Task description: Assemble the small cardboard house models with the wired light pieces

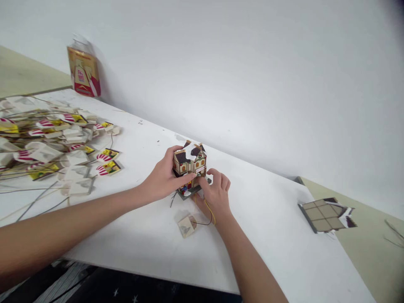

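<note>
A miniature house [190, 162] with snowy dark roofs and small orange windows stands upright on a thin dark base, near the middle of the white table. My left hand [167, 172] is closed around its left side, thumb across the front. At the lower right front, my right hand [216, 191] presses its thumb against the house with its other fingers curled; whether a small part sits under the thumb is hidden. A thin yellow wire [208, 206] hangs beside my right wrist. Just below the house, a small cream piece [187, 226] with a dark wire lies on the table.
Many cream pieces with striped red-and-white awnings and wires form a pile [75, 143] on the left. A gold and red bottle-shaped container [83, 71] stands against the wall at the back. Another miniature house [325, 215] lies on its side near the right edge of the table [268, 235].
</note>
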The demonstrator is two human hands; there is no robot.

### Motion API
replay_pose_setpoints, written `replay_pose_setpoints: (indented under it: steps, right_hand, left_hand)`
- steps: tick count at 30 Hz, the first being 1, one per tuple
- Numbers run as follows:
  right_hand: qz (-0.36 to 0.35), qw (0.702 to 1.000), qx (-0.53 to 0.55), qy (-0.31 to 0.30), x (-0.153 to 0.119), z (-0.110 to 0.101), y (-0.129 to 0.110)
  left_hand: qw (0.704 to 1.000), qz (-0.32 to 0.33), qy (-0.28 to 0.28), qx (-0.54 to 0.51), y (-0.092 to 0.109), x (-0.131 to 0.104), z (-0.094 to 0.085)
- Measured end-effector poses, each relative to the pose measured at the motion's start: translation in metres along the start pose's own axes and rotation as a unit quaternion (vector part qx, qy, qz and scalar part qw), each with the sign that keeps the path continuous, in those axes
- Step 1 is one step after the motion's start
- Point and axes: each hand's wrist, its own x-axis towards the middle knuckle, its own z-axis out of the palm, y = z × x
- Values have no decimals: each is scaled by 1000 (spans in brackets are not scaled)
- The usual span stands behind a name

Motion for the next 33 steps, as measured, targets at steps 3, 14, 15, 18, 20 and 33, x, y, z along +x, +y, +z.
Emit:
replay_pose_setpoints:
  steps: [3, 14, 15, 18, 20, 33]
  right_hand:
    - [-10, 1000, -9, 13, 0, 3, 2]
    - [-27, 998, 6, 56, 2, 3, 6]
    - [-30, 998, 10, 59, 2, 3, 7]
    - [-45, 996, -1, 75, 2, 1, 9]
    - [-63, 993, -26, 91, 3, 0, 9]
    - [-117, 972, -92, 181, 8, -5, 7]
  left_hand:
    - [1000, -1, -9, 3, 1, 0, 0]
    - [1000, -10, -8, -11, 1, -2, 2]
    - [1000, -9, -10, -13, 1, -2, 2]
    - [1000, -12, -12, -8, 0, -1, 1]
    - [1000, -17, -5, -2, -1, 0, 1]
    - [999, -42, 13, -12, -6, 4, 4]
